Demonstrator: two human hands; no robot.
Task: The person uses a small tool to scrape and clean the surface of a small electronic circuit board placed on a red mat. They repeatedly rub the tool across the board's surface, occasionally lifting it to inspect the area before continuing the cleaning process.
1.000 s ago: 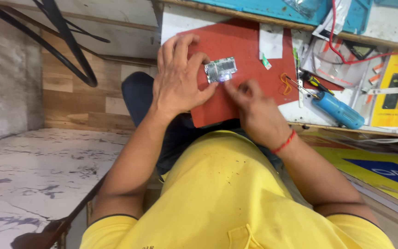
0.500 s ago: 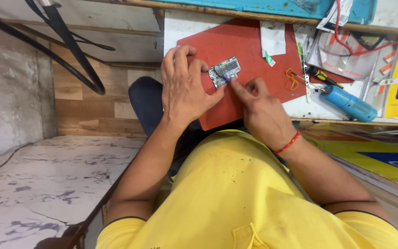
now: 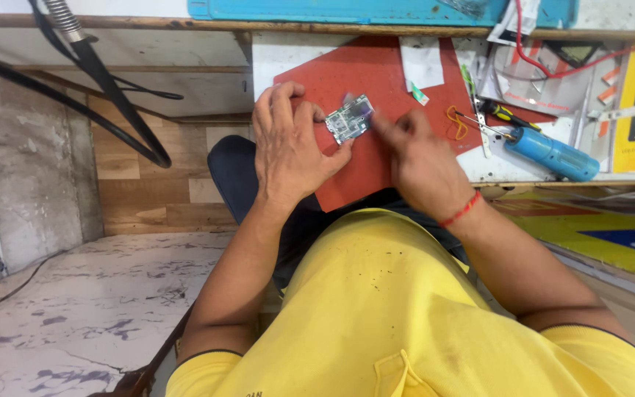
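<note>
My left hand [image 3: 288, 147] pinches the small circuit board [image 3: 350, 119] at its left edge, on the red mat [image 3: 376, 73]. Right hand [image 3: 420, 158] sits at 4 o'clock of the board, fingers loosely curled, gripping nothing, index pointing at it. Board's long axis runs 8-to-2. Blue tool [image 3: 550, 153] lies well right on the surface.

Electronics repair workshop, red work mat [image 3: 376, 81], circuit board [image 3: 350, 119], screwdriver [image 3: 503, 112], wires [image 3: 553, 70]

One head-worn camera looks steeply down, close over the person's yellow shirt [image 3: 406, 309], facing the far red mat [image 3: 376, 81].
</note>
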